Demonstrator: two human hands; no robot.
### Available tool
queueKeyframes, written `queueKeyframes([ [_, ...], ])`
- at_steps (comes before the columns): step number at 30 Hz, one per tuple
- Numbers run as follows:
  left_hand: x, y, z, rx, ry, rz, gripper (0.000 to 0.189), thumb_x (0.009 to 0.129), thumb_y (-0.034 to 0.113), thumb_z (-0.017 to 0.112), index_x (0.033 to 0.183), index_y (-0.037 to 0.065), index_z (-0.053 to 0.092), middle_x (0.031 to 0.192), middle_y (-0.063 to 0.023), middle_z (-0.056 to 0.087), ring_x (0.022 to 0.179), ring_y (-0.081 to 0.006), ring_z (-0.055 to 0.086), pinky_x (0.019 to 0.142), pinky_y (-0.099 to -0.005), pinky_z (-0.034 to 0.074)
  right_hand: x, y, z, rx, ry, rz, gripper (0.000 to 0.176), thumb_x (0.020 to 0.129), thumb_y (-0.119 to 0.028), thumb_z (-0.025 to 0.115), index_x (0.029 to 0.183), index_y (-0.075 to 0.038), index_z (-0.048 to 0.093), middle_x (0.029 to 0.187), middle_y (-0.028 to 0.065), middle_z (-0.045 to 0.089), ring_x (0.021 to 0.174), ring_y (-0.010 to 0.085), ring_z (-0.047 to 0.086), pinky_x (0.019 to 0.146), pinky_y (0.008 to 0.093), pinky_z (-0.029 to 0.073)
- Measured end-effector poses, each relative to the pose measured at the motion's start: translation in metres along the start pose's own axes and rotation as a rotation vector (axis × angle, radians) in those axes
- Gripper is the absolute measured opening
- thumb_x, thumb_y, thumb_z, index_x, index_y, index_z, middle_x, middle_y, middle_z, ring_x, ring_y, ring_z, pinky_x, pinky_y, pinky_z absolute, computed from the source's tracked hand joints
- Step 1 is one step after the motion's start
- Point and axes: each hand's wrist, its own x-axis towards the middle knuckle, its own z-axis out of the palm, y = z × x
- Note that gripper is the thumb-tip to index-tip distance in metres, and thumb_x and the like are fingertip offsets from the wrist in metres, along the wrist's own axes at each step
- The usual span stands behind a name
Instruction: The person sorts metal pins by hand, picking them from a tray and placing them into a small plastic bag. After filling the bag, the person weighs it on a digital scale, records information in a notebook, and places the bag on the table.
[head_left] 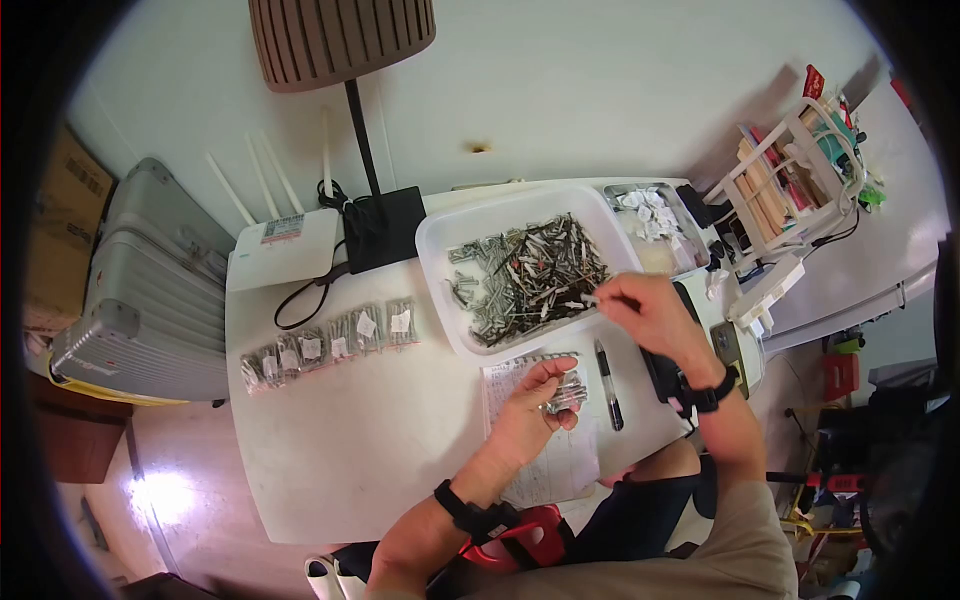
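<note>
My left hand (530, 410) is curled around a small bunch of shiny metal pins (567, 393), above a notepad (540, 450) with handwriting. My right hand (648, 312) is pinched at the front right rim of a white plastic bin (440, 285). A small pale piece (590, 299) shows at its fingertips; its kind is too small to make out. Inside the bin lies a heap of thin metal pins (535, 275), silvery on the left and darker on the right. They may be screws or drill bits.
Several clear bags of metal pieces (340, 340) with white labels form a row at left. A pen (608, 385) lies beside the notepad. Behind stand a white router (285, 250) and a lamp base (395, 230). A tray of crumpled paper (655, 220) stands right of the bin.
</note>
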Motion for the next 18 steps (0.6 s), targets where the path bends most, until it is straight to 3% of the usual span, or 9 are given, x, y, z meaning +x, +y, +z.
queueKeyframes([
  [2,0.0,0.001,0.001,-0.019,0.011,-0.008,0.029,0.101,0.015,0.049,0.128,0.006,0.054,0.098,-0.0067,0.06,0.081,-0.0178,0.059,0.065,-0.0323,0.048,-0.028,-0.008,-0.001,0.057,-0.009,-0.115,0.012,0.086,-0.005,0.071,0.098,-0.004,0.072,0.079,0.0095,0.068,0.067,0.0235,0.065,0.06,0.0315,0.05],
  [7,0.001,0.0,-0.002,0.036,-0.047,0.029,0.042,0.09,0.009,0.054,0.132,0.004,0.051,0.112,-0.0094,0.059,0.091,-0.0225,0.059,0.074,-0.0375,0.048,-0.063,-0.023,0.009,0.08,-0.082,-0.113,0.013,0.083,-0.004,0.072,0.095,-0.005,0.073,0.078,0.0099,0.068,0.067,0.0235,0.066,0.059,0.0321,0.051],
  [9,0.0,0.001,-0.002,0.039,-0.053,0.025,0.042,0.091,0.01,0.054,0.133,0.004,0.05,0.113,-0.0097,0.059,0.092,-0.0227,0.059,0.075,-0.0378,0.048,-0.065,-0.025,0.014,0.056,-0.088,-0.134,0.015,0.08,-0.002,0.074,0.095,-0.004,0.074,0.075,0.0084,0.066,0.061,0.02,0.063,0.055,0.0301,0.048],
  [14,-0.001,0.003,0.002,0.047,-0.066,0.014,0.035,0.097,0.01,0.049,0.132,0.003,0.049,0.114,-0.0095,0.057,0.091,-0.0211,0.059,0.076,-0.0358,0.049,-0.056,-0.029,0.017,-0.024,-0.157,-0.188,0.012,0.079,-0.002,0.072,0.09,-0.006,0.074,0.076,0.009,0.066,0.062,0.024,0.064,0.054,0.0322,0.049],
  [16,-0.001,0.003,0.001,0.059,-0.061,0.017,0.035,0.099,0.012,0.047,0.133,0.002,0.048,0.114,-0.0095,0.057,0.092,-0.0213,0.059,0.076,-0.0362,0.049,-0.051,-0.033,0.017,-0.131,-0.247,-0.155,0.008,0.079,-0.007,0.069,0.087,-0.008,0.07,0.078,0.0106,0.067,0.069,0.0302,0.066,0.061,0.0388,0.052],
  [18,-0.001,0.003,0.003,0.061,-0.054,0.018,0.035,0.1,0.013,0.046,0.134,0.003,0.047,0.114,-0.0097,0.057,0.092,-0.0213,0.059,0.076,-0.0361,0.049,-0.045,-0.037,0.019,-0.103,-0.248,-0.152,0.009,0.079,-0.006,0.068,0.088,-0.008,0.07,0.078,0.0109,0.067,0.069,0.0307,0.066,0.061,0.0398,0.052],
])
